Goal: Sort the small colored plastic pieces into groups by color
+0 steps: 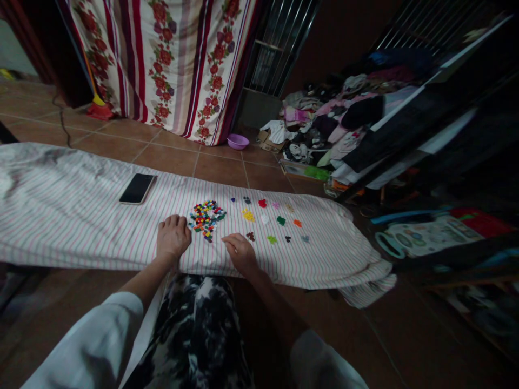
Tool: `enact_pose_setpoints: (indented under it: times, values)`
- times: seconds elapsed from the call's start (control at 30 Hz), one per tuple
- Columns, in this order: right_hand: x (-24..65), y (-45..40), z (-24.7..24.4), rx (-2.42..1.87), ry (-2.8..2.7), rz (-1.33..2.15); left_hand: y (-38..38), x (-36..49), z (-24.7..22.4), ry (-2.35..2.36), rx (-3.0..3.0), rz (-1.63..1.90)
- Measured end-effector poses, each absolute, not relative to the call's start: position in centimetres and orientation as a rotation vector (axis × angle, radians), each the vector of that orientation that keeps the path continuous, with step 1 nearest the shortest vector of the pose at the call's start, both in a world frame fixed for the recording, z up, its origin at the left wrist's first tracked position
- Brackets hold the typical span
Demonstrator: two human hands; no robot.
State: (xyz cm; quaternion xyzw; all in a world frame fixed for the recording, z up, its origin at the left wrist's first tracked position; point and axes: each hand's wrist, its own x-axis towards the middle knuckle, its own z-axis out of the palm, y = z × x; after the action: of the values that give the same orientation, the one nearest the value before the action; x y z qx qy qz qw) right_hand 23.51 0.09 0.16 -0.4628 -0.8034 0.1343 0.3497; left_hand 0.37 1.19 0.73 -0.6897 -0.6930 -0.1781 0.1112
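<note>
Small multicoloured pieces form a mixed pile (pixel 206 216) on the striped cloth (pixel 101 232). Just left of the pile, my left hand (pixel 174 236) rests on the cloth with its fingers curled. My right hand (pixel 240 253) is right of the pile, its thumb and fingers pressed together; anything between them is too small to make out. Single-colour groups lie to the right, among them yellow (pixel 248 215), red (pixel 262 203), dark green (pixel 281 220), orange (pixel 297 223) and light green (pixel 271 239). A dark brown group (pixel 250 236) lies close beyond my right hand.
A phone (pixel 138 188) lies on the cloth at the left. Beyond the cloth-covered surface are a floral curtain (pixel 162 65), a purple basin (pixel 238 141) on the tiled floor, and heaped clothes (pixel 324 119). A patterned board (pixel 433 237) is at the right.
</note>
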Motion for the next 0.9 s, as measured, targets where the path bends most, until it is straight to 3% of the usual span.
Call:
enact_pose_setpoints:
  times: [0.43, 0.7, 0.9]
  values:
    - [18.4, 0.2, -1.2, -1.443, -2.087, 0.263, 1.2, 0.2, 0.8, -2.068, -2.044, -0.549]
    - [19.4, -0.1, -1.2, -1.358, -1.867, 0.392, 1.1, 0.3, 1.0, -2.086, -2.072, -0.587]
    - [23.6, -0.9, -0.9, -1.392, -1.685, 0.247, 1.0, 0.3, 1.1, -2.098, -2.064, -0.554]
